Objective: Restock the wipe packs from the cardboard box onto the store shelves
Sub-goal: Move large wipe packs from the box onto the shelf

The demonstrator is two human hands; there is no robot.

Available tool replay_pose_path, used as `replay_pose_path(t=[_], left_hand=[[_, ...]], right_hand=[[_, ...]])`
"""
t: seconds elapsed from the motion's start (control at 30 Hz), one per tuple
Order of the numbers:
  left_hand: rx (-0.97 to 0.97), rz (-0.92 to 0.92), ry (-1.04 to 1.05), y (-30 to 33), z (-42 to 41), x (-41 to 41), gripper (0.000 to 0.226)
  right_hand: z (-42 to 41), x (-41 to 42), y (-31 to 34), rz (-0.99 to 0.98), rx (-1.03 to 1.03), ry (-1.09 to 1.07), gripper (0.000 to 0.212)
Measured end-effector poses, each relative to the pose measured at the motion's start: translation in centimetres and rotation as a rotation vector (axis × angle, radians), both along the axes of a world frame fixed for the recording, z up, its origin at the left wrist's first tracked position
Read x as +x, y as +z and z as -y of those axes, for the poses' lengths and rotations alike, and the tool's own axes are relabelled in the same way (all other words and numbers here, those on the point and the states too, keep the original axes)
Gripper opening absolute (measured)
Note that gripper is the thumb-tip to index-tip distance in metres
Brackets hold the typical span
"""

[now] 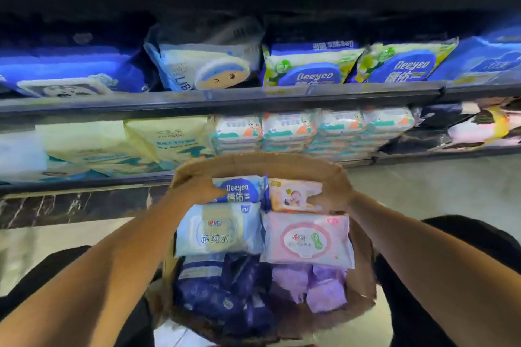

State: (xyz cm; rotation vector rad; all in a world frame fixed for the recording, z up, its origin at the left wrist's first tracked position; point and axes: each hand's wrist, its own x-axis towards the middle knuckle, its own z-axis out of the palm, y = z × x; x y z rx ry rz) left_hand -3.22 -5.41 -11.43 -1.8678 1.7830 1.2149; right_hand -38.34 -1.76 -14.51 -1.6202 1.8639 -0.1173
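cardboard box is sitting low in front of the person, between their knees, still packed with wipe packs. on top: a blue pack at the far left, a peach pack beside it, a pale blue pack and a pink pack nearer, dark blue and purple ones at the near end. the layer is looking full, no obvious gaps.

left hand is curling over the box's far left rim, fingers reaching onto the blue pack; whether it is gripping the cardboard or the pack, cannot tell. right hand is doing the same at the far right corner, fingertips touching the peach pack; its hold is just as unclear. neither hand is lifting a pack clear.

shelves beyond are carrying stock already: green-and-blue packs on the middle tier, small stacked white packs and cream bags on the lower one, with darker room behind and to the left of the middle row.

judgement: restocking is looking barely started, if at all. nearly everything is remaining: each pack still needs matching to its row.
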Motion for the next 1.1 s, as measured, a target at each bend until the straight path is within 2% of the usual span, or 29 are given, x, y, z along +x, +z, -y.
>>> replay_pose_path(t=[0.07,0.13,0.2,0.27,0.37,0.4,0.5,0.6,0.67,0.73,0.83,0.93,1.1], left_hand=[[0.081,0.012,0.049,-1.6,0.6,-0.4,0.061],[0.149,0.050,0.085,-3.1,0.9,-0.6,0.066],[0.211,0.037,0.161,-4.4,1.4,-0.4,0.070],[0.243,0.005,0.209,-5.3,1.7,-0.3,0.071],[0.290,0.019,0.295,-6.1,1.8,-0.2,0.069],[0.289,0.017,0.319,-6.4,1.8,-0.2,0.075],[0.315,-0.056,0.452,-7.5,1.6,-0.3,0.110],[0.295,-0.132,0.501,-7.7,1.6,-0.3,0.100],[0.291,-0.182,0.533,-7.1,1.5,-0.5,0.083],[0.313,-0.243,0.562,-6.2,1.5,-0.8,0.066],[0.327,-0.278,0.584,-5.1,1.2,-1.2,0.076],[0.257,-0.248,0.606,-5.5,1.1,-1.6,0.101],[0.134,-0.282,0.740,-4.4,0.8,-4.4,0.109]], right_hand=[[0.4,0.5,-0.1,0.069,0.259,-0.256,0.094],[1.0,1.8,0.5,0.042,0.441,-0.326,0.079],[1.4,2.7,-0.1,0.020,0.591,-0.307,0.066],[1.7,2.8,-1.3,0.037,0.607,-0.356,0.069],[2.2,3.0,-2.7,0.159,0.666,-0.489,0.088],[2.5,3.2,-2.9,0.220,0.694,-0.523,0.088],[2.9,3.0,-3.3,0.347,0.696,-0.622,0.072],[2.4,2.7,-3.8,0.392,0.700,-0.693,0.086],[1.8,2.9,-3.5,0.323,0.721,-0.649,0.090],[1.5,2.9,-2.7,0.316,0.705,-0.638,0.072],[1.4,2.1,-1.6,0.292,0.689,-0.601,0.081],[0.9,2.1,0.4,0.235,0.700,-0.499,0.082],[1.4,4.1,1.6,0.192,0.662,-0.375,0.101]])
